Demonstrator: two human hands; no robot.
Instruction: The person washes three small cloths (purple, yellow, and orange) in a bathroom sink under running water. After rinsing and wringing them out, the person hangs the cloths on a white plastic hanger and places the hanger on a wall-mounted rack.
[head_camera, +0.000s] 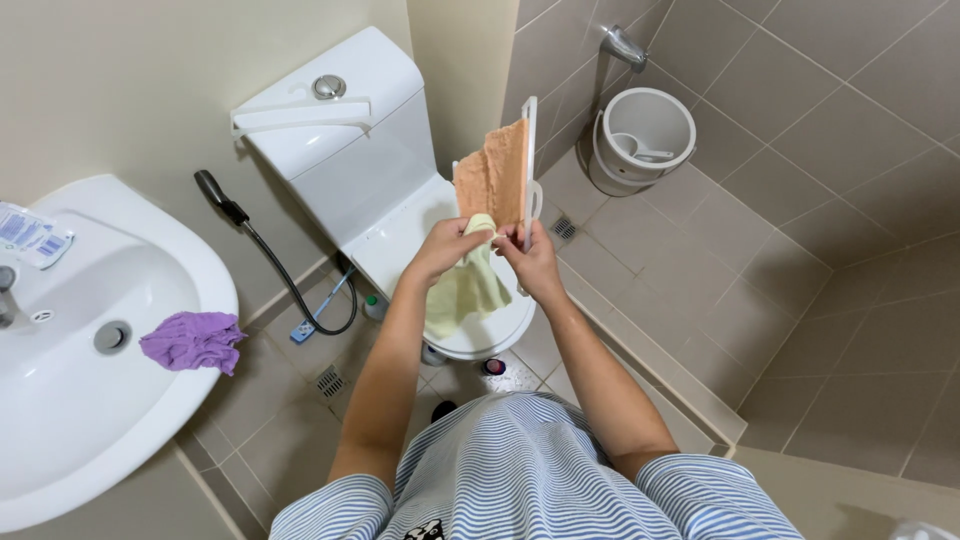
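So: person stands over the toilet (400, 190), both hands raised at chest height above the bowl.

Left hand (445, 250): fingers closed around a pale yellow cloth (468, 290). Cloth bunches at the grip and hangs down in front of the toilet seat, touching nothing else that I can see.

Right hand (532, 265): fingers pinched on the lower end of a white hanger (529, 160), held roughly upright. A peach-orange cloth (495, 175) is draped on the hanger, sitting just above the left hand. Top corner of the yellow cloth meets the lower edge of the orange one right between the two hands; can't tell whether they're clipped or just touching.

Surroundings:
- White sink (90, 400) at left, purple cloth (192, 340) crumpled on its rim, near the drain.
- Small blue-and-white packet (30, 235) on the sink's back edge.
- Another white hanger (300, 112) lying across the toilet tank lid, next to the flush button.
- Black bidet sprayer (215, 192) on the wall beside the tank, hose looping down to the floor.
- White bucket (640, 140) in the tiled shower corner under a wall tap (625, 45), dipper inside it.
- Floor drain (563, 229) just behind the hanger, second one near the base of the sink.

Person wears a blue-and-white striped garment.
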